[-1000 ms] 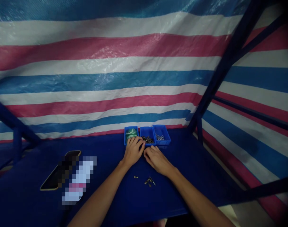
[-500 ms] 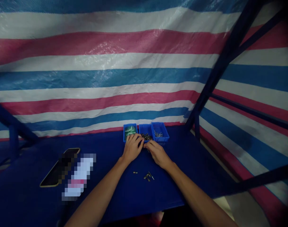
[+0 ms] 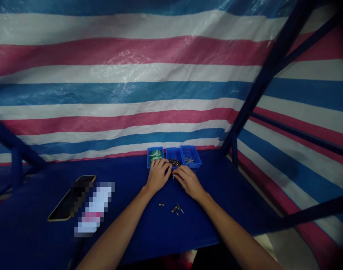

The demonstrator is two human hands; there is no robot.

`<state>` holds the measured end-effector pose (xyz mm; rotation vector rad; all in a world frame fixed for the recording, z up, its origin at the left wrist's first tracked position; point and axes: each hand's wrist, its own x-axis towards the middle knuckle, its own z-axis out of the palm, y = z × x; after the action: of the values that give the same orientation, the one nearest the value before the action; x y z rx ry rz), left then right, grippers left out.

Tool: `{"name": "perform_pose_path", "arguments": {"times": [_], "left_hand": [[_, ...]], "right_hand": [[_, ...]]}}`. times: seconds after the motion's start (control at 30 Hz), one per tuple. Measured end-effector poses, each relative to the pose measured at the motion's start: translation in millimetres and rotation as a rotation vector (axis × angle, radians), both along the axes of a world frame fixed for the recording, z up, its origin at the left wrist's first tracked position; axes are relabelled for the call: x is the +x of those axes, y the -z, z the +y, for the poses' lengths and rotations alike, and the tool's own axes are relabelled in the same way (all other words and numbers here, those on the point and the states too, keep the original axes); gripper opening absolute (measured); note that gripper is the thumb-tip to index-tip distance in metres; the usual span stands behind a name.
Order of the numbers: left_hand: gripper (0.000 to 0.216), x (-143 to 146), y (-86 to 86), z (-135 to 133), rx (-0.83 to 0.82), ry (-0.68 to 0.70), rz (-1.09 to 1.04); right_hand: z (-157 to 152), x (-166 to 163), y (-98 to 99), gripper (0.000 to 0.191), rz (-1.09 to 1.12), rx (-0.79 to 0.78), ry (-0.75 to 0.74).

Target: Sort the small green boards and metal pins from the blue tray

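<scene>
My left hand (image 3: pixel 158 174) and my right hand (image 3: pixel 188 180) rest close together on the blue table, just in front of three small blue bins. Their fingertips meet around a small metal part (image 3: pixel 173 175); fingers of both are curled. The left bin (image 3: pixel 155 154) holds green pieces, the middle bin (image 3: pixel 174 156) dark metal nuts, the right bin (image 3: pixel 191 156) silver screws. A few loose screws and small parts (image 3: pixel 177 209) lie on the table between my forearms, with one more small part (image 3: pixel 161 204) to their left.
A phone (image 3: pixel 67 200) lies face up at the left beside a blurred white object (image 3: pixel 95 212). Dark blue frame posts (image 3: pixel 261 86) rise at the right and left. A striped tarp (image 3: pixel 132 86) hangs behind the table. The table's front edge is near me.
Both hands have moved slightly away from me toward the bins and drawn together; a small metal part now shows between the fingertips. The view has shifted a little.
</scene>
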<state>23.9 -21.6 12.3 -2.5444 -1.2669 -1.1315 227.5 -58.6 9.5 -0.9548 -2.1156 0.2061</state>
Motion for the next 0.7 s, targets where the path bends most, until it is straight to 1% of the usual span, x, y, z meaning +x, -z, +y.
{"name": "perform_pose_path", "arguments": {"times": [0.1, 0.33, 0.5, 0.7], "left_hand": [[0.021, -0.2, 0.2, 0.4, 0.001, -0.003, 0.003], [0.021, 0.2, -1.0, -0.2, -0.001, 0.002, -0.008], [0.021, 0.5, -0.6, -0.2, -0.006, -0.007, 0.0], [0.022, 0.3, -1.2, -0.9, -0.005, -0.007, -0.003]], "right_hand": [[0.4, 0.3, -0.5, 0.021, 0.03, 0.013, 0.034], [3.4, 2.1, 0.7, 0.028, 0.186, -0.012, 0.089], [3.8, 3.1, 1.0, 0.027, 0.222, 0.027, 0.139], [2.1, 3.8, -3.6, 0.022, 0.242, 0.052, 0.218]]}}
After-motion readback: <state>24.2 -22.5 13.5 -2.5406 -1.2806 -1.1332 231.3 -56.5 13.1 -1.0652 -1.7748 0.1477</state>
